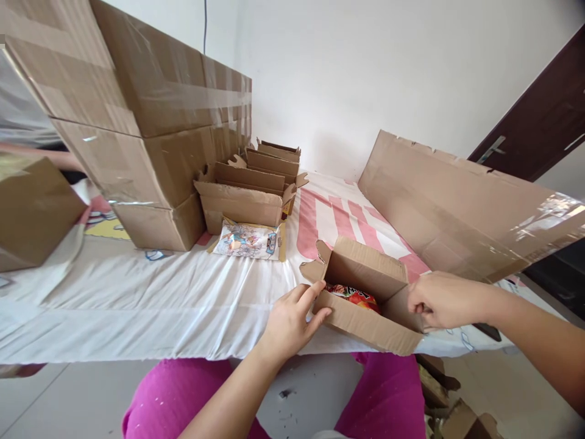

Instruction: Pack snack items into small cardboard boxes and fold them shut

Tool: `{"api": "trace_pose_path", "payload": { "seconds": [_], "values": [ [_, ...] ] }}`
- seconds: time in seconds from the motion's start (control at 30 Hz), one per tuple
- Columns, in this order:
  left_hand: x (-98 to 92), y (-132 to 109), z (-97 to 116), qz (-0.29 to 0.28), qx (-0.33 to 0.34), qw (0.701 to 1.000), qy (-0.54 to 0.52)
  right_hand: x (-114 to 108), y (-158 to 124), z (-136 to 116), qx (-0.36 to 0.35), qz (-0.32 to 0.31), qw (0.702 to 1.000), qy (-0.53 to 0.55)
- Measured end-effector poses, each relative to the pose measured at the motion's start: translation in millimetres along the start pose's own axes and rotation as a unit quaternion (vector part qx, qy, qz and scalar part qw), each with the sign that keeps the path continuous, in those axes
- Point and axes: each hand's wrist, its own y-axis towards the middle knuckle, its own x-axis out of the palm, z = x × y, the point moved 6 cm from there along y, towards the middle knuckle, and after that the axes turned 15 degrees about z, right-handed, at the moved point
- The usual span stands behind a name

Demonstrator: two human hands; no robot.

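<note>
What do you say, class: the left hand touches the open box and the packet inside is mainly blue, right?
Not quite: the packet inside is mainly red, as the head view shows. The left hand does touch the open box.

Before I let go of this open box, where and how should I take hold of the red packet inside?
I'd come from straight above and pinch the right end of the red packet. It lies below the rim of the open box, whose walls block the sides, and there seems to be some room beyond that end. Its lower part is hidden.
</note>
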Motion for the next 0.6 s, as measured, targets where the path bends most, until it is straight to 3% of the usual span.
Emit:
{"api": "trace_pose_path", "payload": {
  "seconds": [0.07, 0.23, 0.43, 0.6],
  "values": [
    [3.2, -0.5, 0.0, -0.010, -0.002, 1.000, -0.002, 14.5, 6.3, -9.6, -0.021, -0.021, 0.999, -0.025],
    [8.8, -2.3, 2.8, -0.041, 0.011, 0.999, -0.011, 40.3, 36.6, -34.3, -0.041, 0.008, 0.999, -0.016],
    [6.6, -2.6, 2.0, -0.101, -0.015, 0.994, -0.033, 54.6, 46.3, -41.0, -0.056, -0.060, 0.997, -0.008],
    [4.1, -0.6, 3.0, -0.125, -0.035, 0.990, -0.056, 52.0, 44.3, -43.0, -0.074, 0.005, 0.997, 0.005]
  ]
}}
